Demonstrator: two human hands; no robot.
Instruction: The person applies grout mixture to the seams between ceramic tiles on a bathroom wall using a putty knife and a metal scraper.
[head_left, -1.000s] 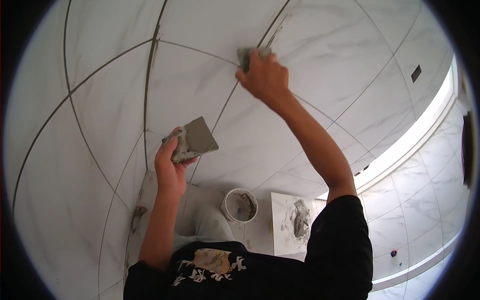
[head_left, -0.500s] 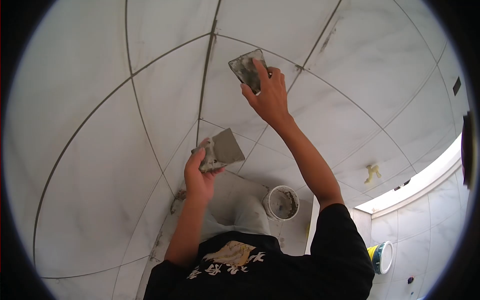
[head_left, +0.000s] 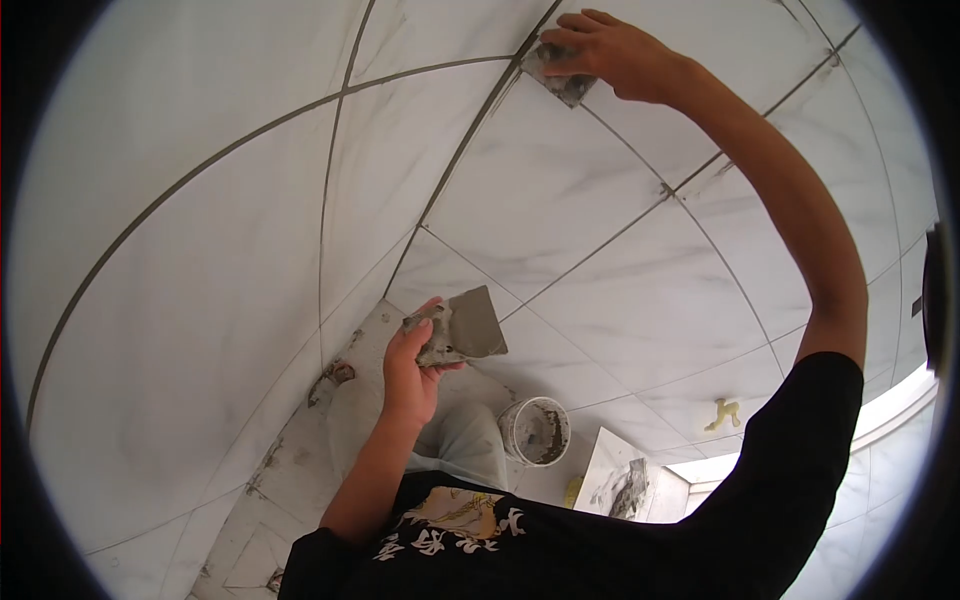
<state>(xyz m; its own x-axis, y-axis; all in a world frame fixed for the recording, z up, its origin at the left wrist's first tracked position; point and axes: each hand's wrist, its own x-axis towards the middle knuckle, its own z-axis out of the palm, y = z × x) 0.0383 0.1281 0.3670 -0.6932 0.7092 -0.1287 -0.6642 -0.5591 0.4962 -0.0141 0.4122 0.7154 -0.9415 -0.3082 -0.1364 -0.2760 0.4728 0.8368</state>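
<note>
My left hand (head_left: pixel 405 375) is closed around one side of a flat square plate (head_left: pixel 476 324) carrying a smooth layer of grey grout. It holds the plate low, in front of the white tiled wall. Stretched far up and to the right, my right hand (head_left: pixel 615 55) grips a grout-smeared square scraper (head_left: pixel 560 82). The scraper lies against the wall tiles beside the corner, where a dark grout line (head_left: pixel 470 145) runs down. Fingers cover much of its upper face.
Below the plate, a white bucket (head_left: pixel 511 445) with grey grout inside stands on the floor. A smeared tile piece (head_left: pixel 603 468) lies to its right. A yellowish fitting (head_left: pixel 724 414) sticks out from the wall. Tiled wall surfaces rise on both sides of the corner.
My right hand has moved the scraper up the wall to the corner line. My left hand still holds the plate, slightly lower and further right. The view has shifted.
</note>
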